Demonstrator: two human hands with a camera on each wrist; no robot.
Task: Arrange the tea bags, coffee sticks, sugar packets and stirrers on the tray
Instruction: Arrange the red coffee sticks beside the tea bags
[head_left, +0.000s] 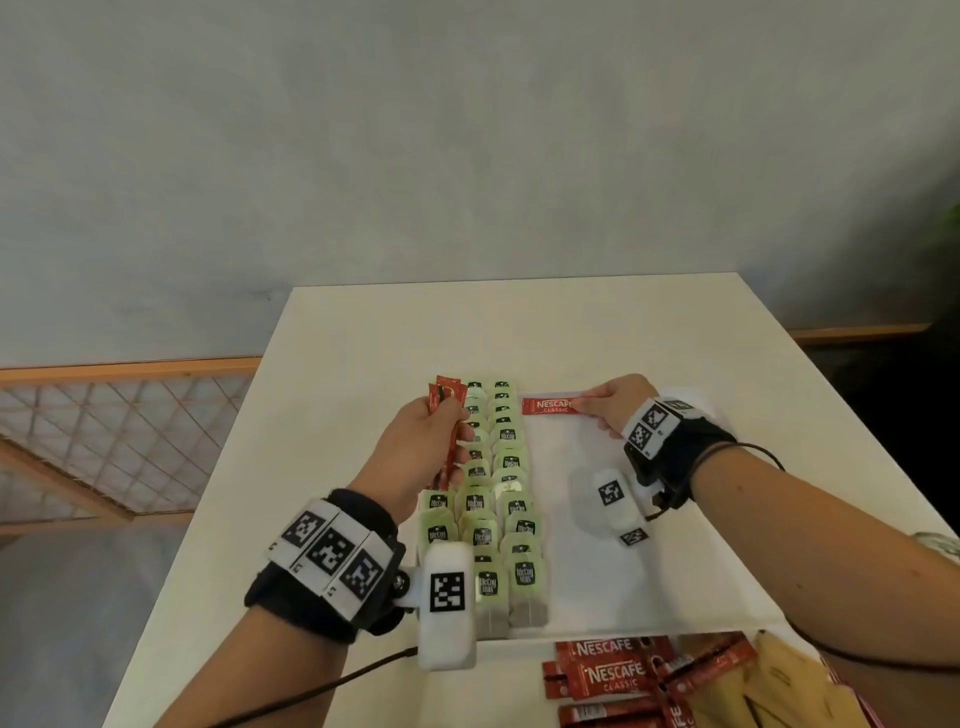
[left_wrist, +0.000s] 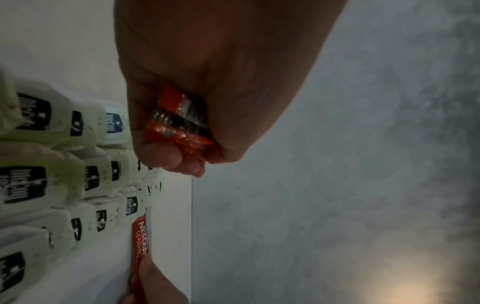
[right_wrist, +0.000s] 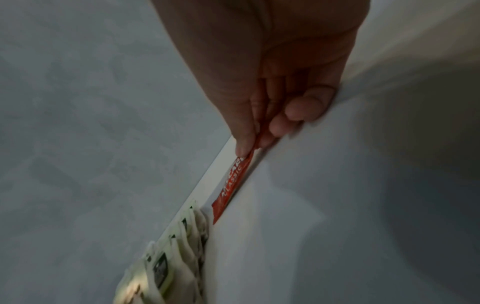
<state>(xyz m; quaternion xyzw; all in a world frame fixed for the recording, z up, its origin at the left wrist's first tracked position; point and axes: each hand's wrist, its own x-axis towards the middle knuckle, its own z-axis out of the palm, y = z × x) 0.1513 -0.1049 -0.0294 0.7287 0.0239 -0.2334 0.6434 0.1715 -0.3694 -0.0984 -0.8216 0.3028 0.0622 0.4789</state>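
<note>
Right hand (head_left: 618, 402): pinches one coffee stick (head_left: 551, 406) by its right end.
Stick: lies crosswise at the tray's (head_left: 597, 582) far edge, just right of the tea bags (head_left: 501, 499).
Left hand (head_left: 428, 441): grips spare sticks (head_left: 445, 395).

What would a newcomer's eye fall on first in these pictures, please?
Probably the rows of pale green paper tea bags filling the left part of the white tray. Next, the red Nescafe coffee stick pinched by the right hand at the tray's far edge, and the bundle of red coffee sticks gripped in the left hand.
</note>
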